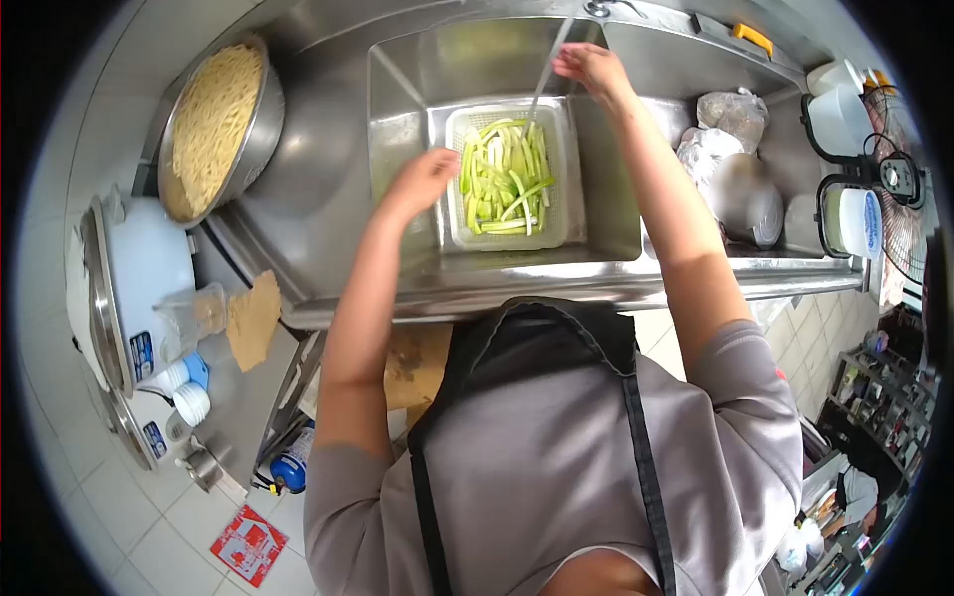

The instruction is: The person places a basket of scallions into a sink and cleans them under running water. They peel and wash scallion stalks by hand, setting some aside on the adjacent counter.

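A white plastic basket [458, 226] stands in the middle sink basin, filled with cut green and pale vegetable strips [505, 189] that look like celery or scallion stalks. My left hand [427, 181] hovers by the basket's left rim, its fingers loosely stretched toward the strips and nothing visible in them. Up at the right, my right hand [593, 74] is raised above the basin with its fingers slightly bent and apart. Beside its fingertips a thin stream of water [546, 79] slants down onto the vegetables.
A large metal bowl of noodle-like strands [214, 129] sits on the left counter. The right basin [676, 60] holds plastic bags [733, 117] and a clear container. A yellow-handled tool [752, 40] lies on the back ledge. White tubs [838, 119] and a fan [902, 179] are at the right.
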